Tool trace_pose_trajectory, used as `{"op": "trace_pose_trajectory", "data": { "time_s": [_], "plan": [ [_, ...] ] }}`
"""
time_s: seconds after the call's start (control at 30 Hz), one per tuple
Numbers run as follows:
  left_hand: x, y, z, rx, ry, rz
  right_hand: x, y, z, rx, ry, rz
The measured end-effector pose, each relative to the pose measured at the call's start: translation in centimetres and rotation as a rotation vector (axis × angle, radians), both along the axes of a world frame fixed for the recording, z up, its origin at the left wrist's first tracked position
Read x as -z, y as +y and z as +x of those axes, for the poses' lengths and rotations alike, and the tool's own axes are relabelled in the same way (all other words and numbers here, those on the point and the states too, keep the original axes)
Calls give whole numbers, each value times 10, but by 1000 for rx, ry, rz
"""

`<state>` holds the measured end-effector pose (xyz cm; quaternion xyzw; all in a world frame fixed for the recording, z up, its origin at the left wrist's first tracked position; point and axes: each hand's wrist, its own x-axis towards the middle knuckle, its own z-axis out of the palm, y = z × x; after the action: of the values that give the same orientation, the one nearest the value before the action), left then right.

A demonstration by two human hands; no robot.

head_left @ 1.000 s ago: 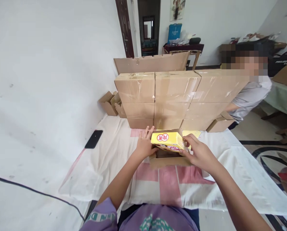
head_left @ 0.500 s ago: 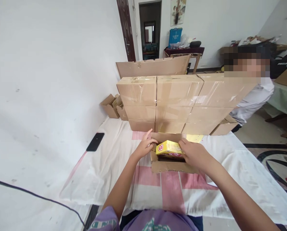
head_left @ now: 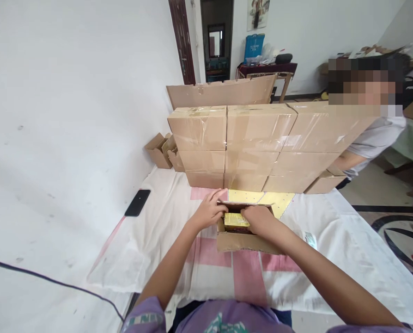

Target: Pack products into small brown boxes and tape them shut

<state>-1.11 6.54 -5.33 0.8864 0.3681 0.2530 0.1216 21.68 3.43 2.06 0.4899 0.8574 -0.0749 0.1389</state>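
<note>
An open cardboard box (head_left: 250,243) sits on the cloth in front of me. Inside it lies a yellow printed carton (head_left: 234,219), its right part covered by my right hand (head_left: 261,222). The fingers of that hand reach down into the box and close on the carton; their tips are hidden. My left hand (head_left: 208,212) grips the left edge of the cardboard box, with one or two fingers stretched out above the rim.
Stacked taped cardboard boxes (head_left: 251,129) form a wall behind the work area. A black phone (head_left: 137,203) lies at the left by the white wall. Small open boxes (head_left: 158,151) stand at the back left. Another person (head_left: 376,138) is at the right, behind the stack.
The yellow carton has gone from tilted to lower and flatter inside the cardboard box. My right hand has moved left and down with it. My left hand stays at the box's left edge.
</note>
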Motion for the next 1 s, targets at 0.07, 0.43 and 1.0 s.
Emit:
{"op": "trace_pose_trajectory", "data": {
  "time_s": [0.07,0.43,1.0],
  "plan": [
    [-15,-1,0,101,103,52,4,-1,5,11,38,19],
    [-21,-11,-5,-28,325,-48,24,-13,20,155,207,85],
    [-26,-13,-16,225,243,-127,35,-17,33,191,295,72]
  ]
}}
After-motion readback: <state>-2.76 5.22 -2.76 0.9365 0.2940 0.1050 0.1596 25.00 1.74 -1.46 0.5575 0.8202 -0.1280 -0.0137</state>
